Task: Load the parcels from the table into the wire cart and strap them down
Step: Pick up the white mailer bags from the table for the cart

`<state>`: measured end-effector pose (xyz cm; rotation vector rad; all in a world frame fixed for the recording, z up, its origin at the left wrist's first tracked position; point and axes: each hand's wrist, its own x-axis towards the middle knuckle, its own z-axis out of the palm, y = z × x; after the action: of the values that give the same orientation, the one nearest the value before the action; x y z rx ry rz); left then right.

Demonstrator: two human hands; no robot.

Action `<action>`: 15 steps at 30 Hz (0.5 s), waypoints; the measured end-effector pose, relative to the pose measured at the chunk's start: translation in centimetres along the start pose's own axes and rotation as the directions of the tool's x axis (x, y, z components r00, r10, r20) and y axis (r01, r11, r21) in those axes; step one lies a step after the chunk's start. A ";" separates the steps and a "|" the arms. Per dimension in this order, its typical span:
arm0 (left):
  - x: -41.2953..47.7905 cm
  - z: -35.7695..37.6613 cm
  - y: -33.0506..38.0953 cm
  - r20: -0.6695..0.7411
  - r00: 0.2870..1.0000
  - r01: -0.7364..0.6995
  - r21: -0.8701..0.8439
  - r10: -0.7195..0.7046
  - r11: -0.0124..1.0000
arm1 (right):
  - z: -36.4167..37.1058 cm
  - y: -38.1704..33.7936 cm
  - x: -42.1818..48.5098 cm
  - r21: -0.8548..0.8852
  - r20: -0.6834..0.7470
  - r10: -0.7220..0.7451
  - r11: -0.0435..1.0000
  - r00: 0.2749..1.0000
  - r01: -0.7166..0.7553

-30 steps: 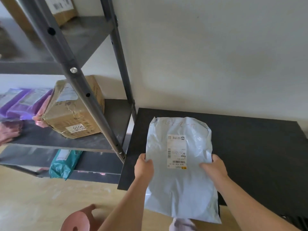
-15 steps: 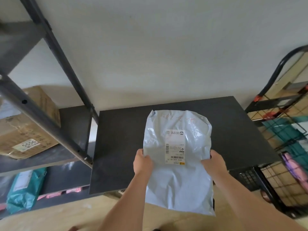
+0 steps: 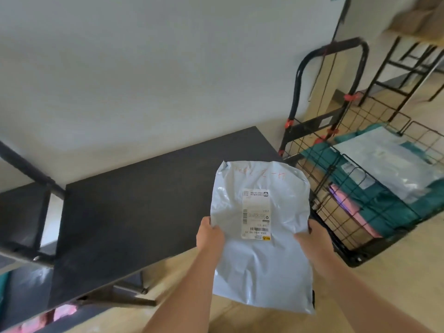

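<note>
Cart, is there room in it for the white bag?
The cart is crowded: teal parcels fill it, a pale parcel lies on them, a pink one against the near wire. Only the pile's top is free for the white bag. The black table, between wall and cart, is bare.

Plain white wall (image 3: 144,68), beige floor (image 3: 396,272). Black table (image 3: 132,212) against wall. Grey metal shelving (image 3: 24,163) left; black frame rack (image 3: 380,68) far right, cardboard boxes (image 3: 418,18) on top, blurred.

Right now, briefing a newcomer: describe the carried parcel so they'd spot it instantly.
Between the black table and the wire cart, the left hand and right hand hold a pale grey mailer. Unlike the cart's teal bags, it bears red handwriting.
</note>
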<state>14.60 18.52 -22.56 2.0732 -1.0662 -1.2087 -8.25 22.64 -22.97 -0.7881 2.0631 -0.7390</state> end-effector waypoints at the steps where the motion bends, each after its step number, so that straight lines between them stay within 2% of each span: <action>1: -1.0 1.7 0.6 0.011 1.000 0.001 -0.003 -0.001 1.000 | -1.8 1.0 0.3 0.032 -0.003 0.021 0.999 1.000 -0.020; 8: -7.2 15.0 4.6 0.109 0.993 -0.029 -0.072 0.037 0.997 | -14.3 7.2 3.2 0.178 -0.075 0.034 0.984 0.997 -0.020; 15: -10.5 25.9 7.9 0.079 0.997 0.023 -0.095 -0.015 0.995 | -24.2 12.3 6.3 0.200 -0.175 0.033 0.980 0.984 0.003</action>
<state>-14.27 21.68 -23.99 1.9820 -1.0049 -1.3341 -34.70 31.32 -22.25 -0.6110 2.1078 -1.0224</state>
